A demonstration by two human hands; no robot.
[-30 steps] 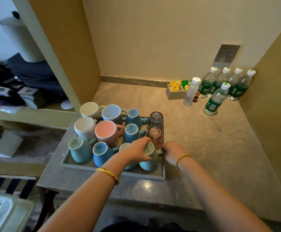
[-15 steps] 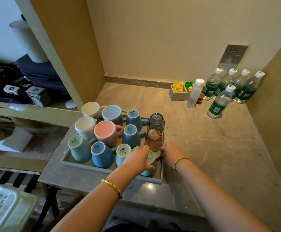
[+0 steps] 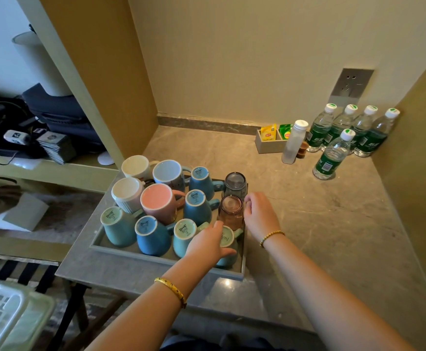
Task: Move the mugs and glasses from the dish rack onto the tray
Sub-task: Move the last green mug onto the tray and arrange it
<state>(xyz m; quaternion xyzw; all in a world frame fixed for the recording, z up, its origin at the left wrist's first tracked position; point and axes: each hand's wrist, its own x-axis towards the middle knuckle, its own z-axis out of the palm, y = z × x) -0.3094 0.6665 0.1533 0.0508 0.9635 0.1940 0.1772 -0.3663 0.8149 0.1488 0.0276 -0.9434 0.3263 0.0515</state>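
A grey tray (image 3: 156,260) on the stone counter holds several upturned mugs: white, pale blue, pink, blue and teal. A grey glass (image 3: 235,184) and a pink glass (image 3: 231,209) stand upturned along its right side. My left hand (image 3: 207,245) grips the teal mug (image 3: 228,240) at the tray's front right corner, fingers over its base and thumb along its side. My right hand (image 3: 260,214) hovers at the tray's right edge. Its loosely curled fingertips are beside the pink glass, and I cannot tell if they touch it. The dish rack (image 3: 1,315) shows at the bottom left.
Several green-labelled water bottles (image 3: 331,155) stand at the back right. Beside them are a white bottle (image 3: 294,141) and a tea-bag box (image 3: 270,141). The counter sits in a walled alcove. A shelf with bags and cables (image 3: 29,133) lies to the left.
My right hand has moved from the tray's front right corner forward to beside the pink glass. My left hand stays on the teal mug.
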